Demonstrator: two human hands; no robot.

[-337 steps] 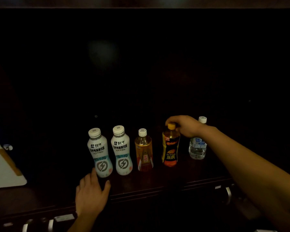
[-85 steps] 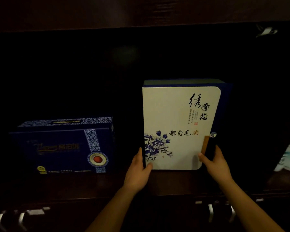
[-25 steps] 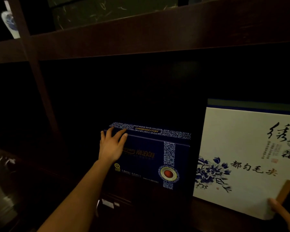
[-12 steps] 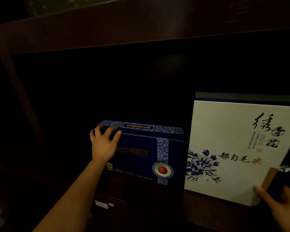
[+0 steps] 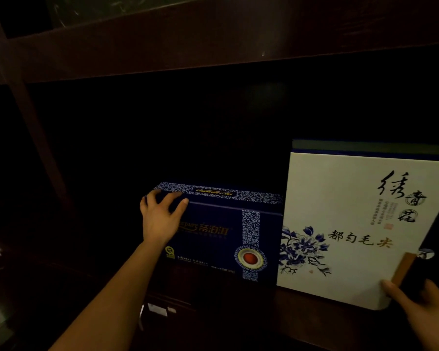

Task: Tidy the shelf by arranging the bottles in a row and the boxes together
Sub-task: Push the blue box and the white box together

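**Two boxes side by side on a dark shelf**

A person stands at a dark wooden shelf (image 5: 213, 297) with both arms stretched out. The left hand (image 5: 160, 219) lies flat against the upper left corner of a low navy box (image 5: 213, 247), fingers (image 5: 174, 196) spread and curled over its top edge — the grip is open and pressing, not closed round anything. The navy box stands on the shelf board, with a patterned blue-and-white band down its front and a red disc near the bottom of that band.

Directly to its right stands a taller white box (image 5: 352, 211), printed with blue flowers and black calligraphy. The two boxes look to be touching or all but touching; the light is too dim to tell which. The right hand (image 5: 426, 307) is at the white box's lower right corner, thumb on the front face beside a tan strap (image 5: 403, 268), the other fingers round the dark side — a loose hold on that corner, partly cut off by the frame edge.

A thick shelf board (image 5: 213, 39) runs overhead.
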